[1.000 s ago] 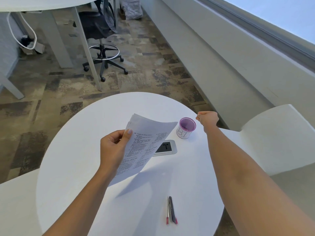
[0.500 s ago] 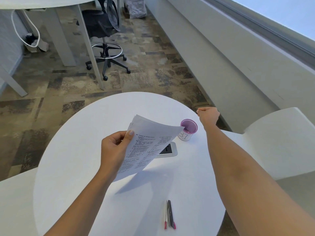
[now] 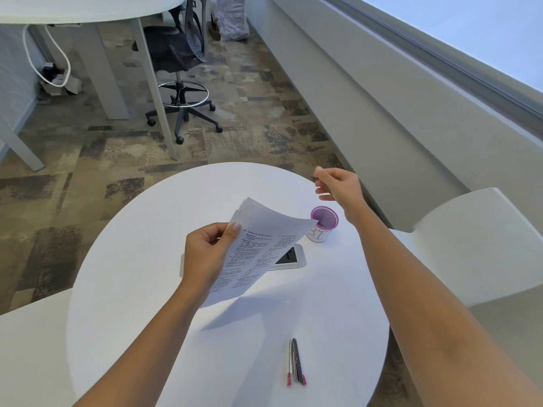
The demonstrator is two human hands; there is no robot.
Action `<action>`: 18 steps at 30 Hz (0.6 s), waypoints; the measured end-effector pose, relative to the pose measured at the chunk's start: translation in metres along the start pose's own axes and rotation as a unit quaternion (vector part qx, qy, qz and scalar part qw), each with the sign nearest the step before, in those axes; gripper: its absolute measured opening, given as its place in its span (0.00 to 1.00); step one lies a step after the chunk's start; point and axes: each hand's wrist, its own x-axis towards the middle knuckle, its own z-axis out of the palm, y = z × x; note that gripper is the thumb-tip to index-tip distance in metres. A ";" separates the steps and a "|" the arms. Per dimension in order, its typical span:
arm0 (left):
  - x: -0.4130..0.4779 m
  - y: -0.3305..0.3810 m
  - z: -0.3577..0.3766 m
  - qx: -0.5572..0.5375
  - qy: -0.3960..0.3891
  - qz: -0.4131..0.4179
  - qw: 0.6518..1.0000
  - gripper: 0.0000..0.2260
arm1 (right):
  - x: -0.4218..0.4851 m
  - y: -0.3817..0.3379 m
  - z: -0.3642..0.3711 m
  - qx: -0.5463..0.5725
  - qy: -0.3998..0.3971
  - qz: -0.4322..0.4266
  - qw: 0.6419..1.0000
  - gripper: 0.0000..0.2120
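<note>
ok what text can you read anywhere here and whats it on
"BI": handwritten on the white label of the purple cup, its left edge hidden behind the paper.
On the printed sheet in the left hand: columns of print, too blurred to read.
On the phone: nothing legible.
On the pens: no readable marking.

Office corner beside a long window, daylight on white furniture.

A round white table (image 3: 141,289) stands on mottled brown-and-beige carpet (image 3: 88,160), with a white moulded chair (image 3: 484,245) at its right and another white seat (image 3: 29,348) at its lower left. Beyond, a black swivel chair (image 3: 173,51) with a chrome foot ring sits at a white desk (image 3: 88,10), and a white cable (image 3: 66,66) loops down behind it. A pale grey wall (image 3: 382,113) runs along the right under a dark-framed window (image 3: 484,30) showing blue sky. At the far end lies what may be a grey bag (image 3: 232,22).
</note>
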 end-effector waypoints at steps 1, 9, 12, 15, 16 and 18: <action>-0.001 0.001 0.000 0.003 -0.002 0.003 1.000 0.07 | -0.010 -0.010 0.002 -0.011 -0.060 -0.015 0.998 0.16; -0.011 0.010 -0.013 0.014 -0.024 0.036 0.999 0.07 | -0.086 -0.033 0.025 -0.192 -0.397 -0.064 0.895 0.19; -0.013 0.015 -0.018 0.011 -0.026 0.048 0.998 0.07 | -0.106 -0.023 0.039 -0.267 -0.322 -0.097 0.903 0.14; -0.013 0.015 -0.023 0.025 -0.013 0.079 0.996 0.03 | -0.122 -0.019 0.048 -0.263 -0.245 -0.093 0.928 0.08; -0.012 0.015 -0.026 0.045 0.003 0.101 0.994 0.03 | -0.127 -0.020 0.051 -0.251 -0.231 -0.086 0.936 0.07; -0.007 0.010 -0.035 0.097 0.058 0.149 0.982 0.13 | -0.139 -0.023 0.054 -0.232 -0.207 -0.073 0.948 0.10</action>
